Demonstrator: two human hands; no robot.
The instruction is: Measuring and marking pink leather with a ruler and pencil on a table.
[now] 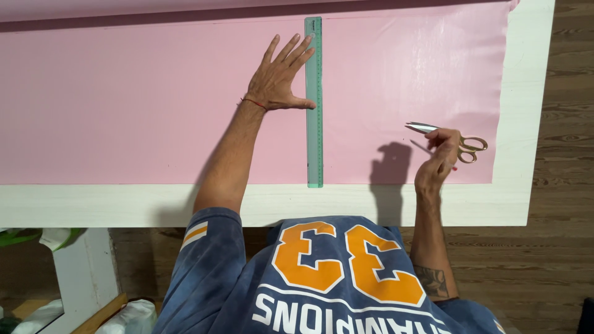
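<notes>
My left hand (278,77) lies flat and spread on the pink sheet (124,105), fingers fanned toward the far edge of the table (526,93), and the thumb touches the left side of the green ruler (314,102). The ruler is long and narrow, and its long axis runs straight from the near edge of the sheet to the far edge, across the sheet's width; its near end sits just at the sheet's near border. It lies flat on the sheet, about in the middle of the table's length.

My right hand (438,162) is raised above the sheet near the right end, fingers closed around a pair of scissors (447,138) with gold handles. The blades point to the left, toward the ruler, and the handle rings point to the right edge of the table. A thin pink stick (a pencil, I think, but I cannot tell surely) (424,147) is also pinched in the same fingers.

The sheet covers almost all the table and runs out of view to the left; a white strip stays bare along the near edge and the right edge. Between ruler and scissors the sheet is open, and left of my left arm also.
</notes>
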